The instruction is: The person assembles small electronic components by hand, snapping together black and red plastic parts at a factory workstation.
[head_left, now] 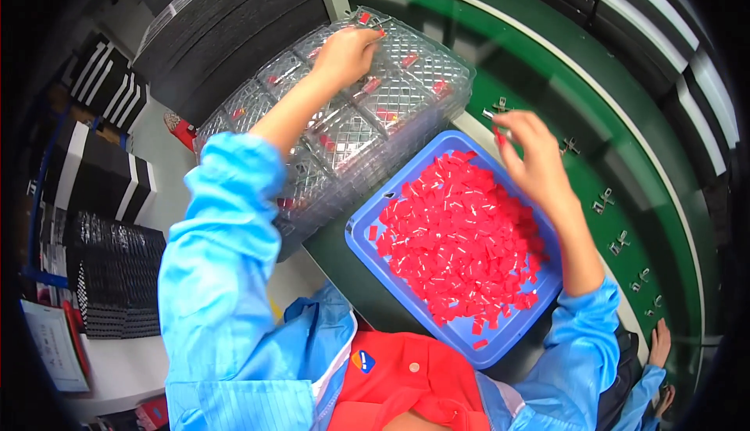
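My left hand (349,57) reaches over a stack of clear plastic trays (461,87), its fingers pinched together. A bit of red shows at those fingertips; what they hold is too small to make out. Small red pieces (410,60) lie in several of the tray's compartments. My right hand (535,153) is raised between the blue tub and the green conveyor belt, fingers closed on a small red piece (498,135). A small metal part (489,114) is at its fingertips. Below it, the blue tub (361,239) holds a heap of red pieces (461,236).
Several small metal parts (602,200) lie spaced along the green conveyor belt (625,150). Tall stacks of black trays (234,32) stand behind the clear ones. More black stacks (121,275) are at the left. Another person's hand (660,343) rests at the belt's edge, lower right.
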The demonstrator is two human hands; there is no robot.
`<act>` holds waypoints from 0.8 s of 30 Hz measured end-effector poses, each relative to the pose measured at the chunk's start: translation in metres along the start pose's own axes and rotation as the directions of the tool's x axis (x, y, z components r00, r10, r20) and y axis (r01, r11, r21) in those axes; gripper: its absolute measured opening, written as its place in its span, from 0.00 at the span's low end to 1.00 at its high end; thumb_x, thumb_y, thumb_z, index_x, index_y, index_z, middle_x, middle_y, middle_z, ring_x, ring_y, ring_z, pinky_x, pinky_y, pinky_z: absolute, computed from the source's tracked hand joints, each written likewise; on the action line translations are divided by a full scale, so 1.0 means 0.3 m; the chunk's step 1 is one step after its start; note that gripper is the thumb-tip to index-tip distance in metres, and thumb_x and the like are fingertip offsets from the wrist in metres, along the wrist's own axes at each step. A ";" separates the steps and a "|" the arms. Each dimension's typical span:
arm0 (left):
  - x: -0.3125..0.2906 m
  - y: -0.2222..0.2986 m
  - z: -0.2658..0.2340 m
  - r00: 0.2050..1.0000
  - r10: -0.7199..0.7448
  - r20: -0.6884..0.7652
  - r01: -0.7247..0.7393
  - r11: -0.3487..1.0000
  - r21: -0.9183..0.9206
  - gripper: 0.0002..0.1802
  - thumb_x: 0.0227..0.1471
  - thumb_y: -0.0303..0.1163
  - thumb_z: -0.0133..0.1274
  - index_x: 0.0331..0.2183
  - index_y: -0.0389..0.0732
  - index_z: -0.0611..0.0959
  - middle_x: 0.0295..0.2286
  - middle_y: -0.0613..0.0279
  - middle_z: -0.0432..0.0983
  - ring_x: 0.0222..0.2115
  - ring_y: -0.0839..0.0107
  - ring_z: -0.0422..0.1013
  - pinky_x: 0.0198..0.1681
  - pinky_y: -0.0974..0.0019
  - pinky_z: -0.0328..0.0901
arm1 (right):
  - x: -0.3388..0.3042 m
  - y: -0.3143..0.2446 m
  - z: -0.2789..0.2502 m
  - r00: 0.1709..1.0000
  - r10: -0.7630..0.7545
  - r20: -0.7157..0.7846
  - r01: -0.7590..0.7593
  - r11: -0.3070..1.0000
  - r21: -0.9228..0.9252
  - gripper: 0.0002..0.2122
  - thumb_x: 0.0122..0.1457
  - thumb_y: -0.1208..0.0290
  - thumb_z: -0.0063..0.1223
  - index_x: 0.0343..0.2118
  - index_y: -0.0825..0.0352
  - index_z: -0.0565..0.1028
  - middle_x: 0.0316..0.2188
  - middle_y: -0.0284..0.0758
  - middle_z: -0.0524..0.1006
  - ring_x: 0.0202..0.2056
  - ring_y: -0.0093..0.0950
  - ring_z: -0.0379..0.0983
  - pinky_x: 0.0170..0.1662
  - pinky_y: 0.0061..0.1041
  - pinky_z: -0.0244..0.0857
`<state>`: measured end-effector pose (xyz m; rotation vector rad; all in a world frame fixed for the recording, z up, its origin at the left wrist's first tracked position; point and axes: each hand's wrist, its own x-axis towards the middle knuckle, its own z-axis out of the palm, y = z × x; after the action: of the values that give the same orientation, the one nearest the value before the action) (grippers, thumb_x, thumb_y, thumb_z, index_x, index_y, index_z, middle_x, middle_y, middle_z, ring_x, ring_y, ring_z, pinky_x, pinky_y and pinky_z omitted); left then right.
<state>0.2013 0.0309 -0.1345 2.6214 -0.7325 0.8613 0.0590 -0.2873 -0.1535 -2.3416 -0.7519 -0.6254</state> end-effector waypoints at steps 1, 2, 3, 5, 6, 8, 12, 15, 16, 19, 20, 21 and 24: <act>0.030 -0.028 0.040 0.999 -0.035 -0.009 0.035 0.998 0.045 0.10 0.45 0.29 0.55 0.34 0.41 0.82 0.32 0.52 0.78 0.33 0.54 0.75 0.39 0.58 0.67 | -0.018 -0.036 -0.007 1.000 0.006 0.013 -0.006 1.000 0.022 0.13 0.50 0.81 0.51 0.41 0.67 0.74 0.39 0.41 0.73 0.40 0.37 0.72 0.41 0.29 0.68; 0.046 -0.021 0.069 0.999 -0.033 -0.019 0.034 0.999 0.039 0.10 0.45 0.29 0.55 0.34 0.41 0.82 0.32 0.52 0.78 0.33 0.54 0.75 0.39 0.58 0.67 | -0.044 -0.059 -0.018 1.000 0.009 0.025 -0.009 1.000 0.012 0.14 0.50 0.81 0.51 0.41 0.67 0.73 0.40 0.41 0.73 0.40 0.37 0.72 0.41 0.28 0.68; 0.055 -0.020 0.084 0.994 -0.106 -0.026 0.106 0.994 0.013 0.10 0.45 0.28 0.55 0.34 0.40 0.82 0.32 0.52 0.78 0.31 0.56 0.75 0.37 0.60 0.68 | -0.063 -0.082 -0.025 0.999 0.007 0.038 -0.007 1.000 0.008 0.15 0.50 0.82 0.51 0.42 0.67 0.73 0.41 0.41 0.73 0.41 0.37 0.72 0.41 0.28 0.69; 0.064 0.037 0.073 0.984 -0.174 -0.025 0.174 0.985 -0.009 0.09 0.45 0.27 0.54 0.33 0.40 0.82 0.31 0.52 0.78 0.29 0.59 0.76 0.34 0.62 0.69 | -0.104 -0.119 -0.051 0.998 0.045 0.042 -0.046 0.998 0.041 0.15 0.50 0.82 0.51 0.43 0.67 0.73 0.41 0.41 0.73 0.42 0.36 0.72 0.41 0.28 0.68; 0.041 0.083 0.049 0.989 -0.144 -0.027 0.137 0.973 -0.184 0.09 0.45 0.26 0.54 0.33 0.39 0.81 0.30 0.54 0.78 0.28 0.63 0.76 0.33 0.64 0.69 | -0.124 -0.133 -0.063 0.995 0.086 0.049 -0.089 0.993 0.079 0.16 0.49 0.82 0.51 0.43 0.67 0.73 0.41 0.41 0.72 0.42 0.36 0.72 0.41 0.28 0.68; -0.029 0.208 -0.060 0.996 -0.085 -0.019 0.069 0.902 -0.426 0.07 0.46 0.24 0.53 0.32 0.37 0.81 0.28 0.57 0.78 0.27 0.70 0.76 0.32 0.68 0.69 | -0.166 -0.155 -0.075 0.995 0.099 0.017 -0.101 0.990 0.100 0.16 0.50 0.82 0.52 0.44 0.67 0.73 0.41 0.41 0.72 0.42 0.36 0.71 0.42 0.27 0.67; -0.229 0.424 -0.272 1.000 0.002 0.030 0.018 0.764 -0.645 0.06 0.43 0.22 0.54 0.29 0.36 0.82 0.28 0.58 0.78 0.28 0.69 0.75 0.33 0.68 0.69 | -0.192 -0.221 -0.080 0.995 0.096 -0.041 -0.087 0.980 0.182 0.17 0.49 0.83 0.50 0.45 0.69 0.72 0.41 0.44 0.71 0.43 0.39 0.70 0.46 0.29 0.64; -0.377 0.523 -0.351 0.997 0.079 -0.018 -0.073 0.774 -0.629 0.09 0.42 0.20 0.57 0.31 0.36 0.83 0.29 0.57 0.78 0.31 0.67 0.75 0.34 0.69 0.69 | -0.201 -0.269 -0.079 0.998 0.036 -0.043 -0.026 0.977 0.211 0.17 0.47 0.85 0.51 0.43 0.70 0.73 0.38 0.43 0.72 0.41 0.41 0.70 0.48 0.33 0.62; -0.418 0.551 -0.356 0.999 0.051 -0.013 -0.046 0.744 -0.667 0.11 0.42 0.17 0.57 0.33 0.35 0.82 0.31 0.55 0.78 0.32 0.66 0.75 0.35 0.68 0.70 | -0.213 -0.275 -0.077 1.000 -0.008 -0.027 0.014 0.974 0.226 0.17 0.48 0.86 0.51 0.43 0.71 0.74 0.38 0.43 0.72 0.40 0.38 0.71 0.45 0.30 0.63; -0.493 0.622 -0.321 0.995 -0.093 0.020 0.072 0.600 -0.797 0.13 0.42 0.14 0.57 0.35 0.31 0.81 0.34 0.51 0.78 0.34 0.66 0.75 0.37 0.68 0.70 | -0.212 -0.306 -0.072 0.995 -0.094 -0.036 0.099 0.975 0.197 0.15 0.46 0.87 0.53 0.40 0.70 0.76 0.33 0.41 0.73 0.34 0.34 0.72 0.39 0.27 0.64; -0.512 0.646 -0.295 0.980 -0.181 0.081 0.161 0.493 -0.855 0.13 0.43 0.13 0.56 0.36 0.31 0.81 0.36 0.51 0.77 0.35 0.67 0.75 0.38 0.68 0.70 | -0.213 -0.314 -0.064 0.992 -0.110 -0.061 0.120 0.974 0.190 0.15 0.46 0.87 0.54 0.39 0.70 0.76 0.31 0.40 0.73 0.32 0.34 0.71 0.37 0.27 0.64; -0.524 0.666 -0.269 0.954 -0.259 0.151 0.242 0.371 -0.897 0.13 0.44 0.13 0.55 0.36 0.30 0.80 0.38 0.50 0.76 0.36 0.68 0.75 0.39 0.68 0.70 | -0.213 -0.321 -0.057 0.988 -0.125 -0.085 0.139 0.973 0.183 0.15 0.45 0.87 0.54 0.38 0.69 0.76 0.30 0.40 0.74 0.31 0.34 0.71 0.35 0.26 0.63; -0.535 0.717 -0.210 0.935 -0.342 0.097 0.158 0.155 -0.975 0.13 0.46 0.12 0.53 0.37 0.29 0.79 0.40 0.48 0.75 0.37 0.68 0.74 0.42 0.68 0.70 | -0.207 -0.338 -0.032 0.986 -0.118 -0.119 0.139 0.971 0.192 0.13 0.44 0.87 0.56 0.35 0.69 0.76 0.29 0.39 0.74 0.30 0.33 0.71 0.33 0.27 0.62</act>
<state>-0.0572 -0.0614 -0.1610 1.3507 -0.4795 0.2387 -0.0534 -0.2486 -0.1431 -2.0717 -0.8804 -0.6919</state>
